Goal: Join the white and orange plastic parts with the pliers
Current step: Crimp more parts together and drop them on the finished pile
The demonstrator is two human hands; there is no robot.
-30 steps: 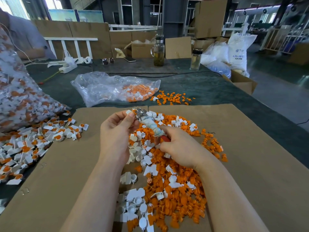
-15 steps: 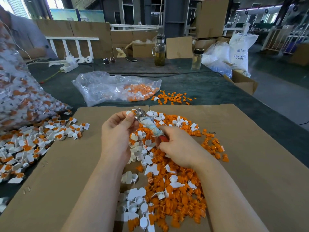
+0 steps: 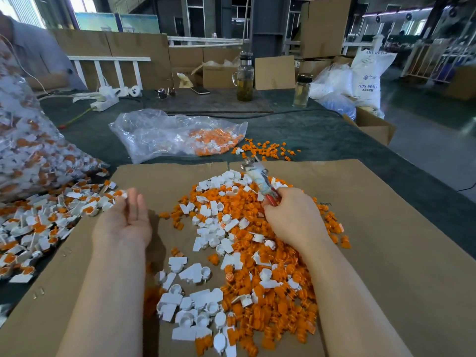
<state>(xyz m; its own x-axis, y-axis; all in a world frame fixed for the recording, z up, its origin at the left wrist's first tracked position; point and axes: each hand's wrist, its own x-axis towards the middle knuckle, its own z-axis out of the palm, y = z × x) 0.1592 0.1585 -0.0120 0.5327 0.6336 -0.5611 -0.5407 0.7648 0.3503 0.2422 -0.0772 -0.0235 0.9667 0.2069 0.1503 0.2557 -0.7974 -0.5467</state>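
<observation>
- R hand (image 3: 293,217) curled round the red handles of the pliers (image 3: 257,176); tool tilts up and away from the person, metal nose at the far end just past the cardboard's far edge, mid-section wrapped in pale tape or cloth.
- Can't tell if the pliers' nose holds a part; too small and blurred.
- L hand (image 3: 126,220) palm up, fingers straight and relaxed, holding nothing, over the L part of the cardboard sheet (image 3: 386,253), well apart from the pliers.
- Fingertips of L hand point toward the pile of joined white-and-orange parts (image 3: 43,222) spread over the sheet's L edge and the dark green tabletop (image 3: 322,135).
- Loose pile of separate white parts and orange parts (image 3: 247,253) in the middle of the cardboard, between the two forearms; white ones mostly toward the L and near side, orange mostly R.
- Big clear bag of joined parts (image 3: 23,150) at far L, behind that pile.
- Another clear plastic bag (image 3: 167,135) lies flat beyond the cardboard, w/ orange and some white parts inside at its R end.
- Small scatter of orange parts (image 3: 268,149) on the tabletop just R of that bag.
- Far side of table: glass jug w/ yellowish liquid (image 3: 244,78), smaller glass bottle (image 3: 302,90), white power strip (image 3: 104,104), sunglasses (image 3: 166,92), phone (image 3: 200,90).
- White ABS resin sack (image 3: 368,78) at R rear; cardboard boxes behind.
- Another person's sleeve (image 3: 33,55) at top L.
</observation>
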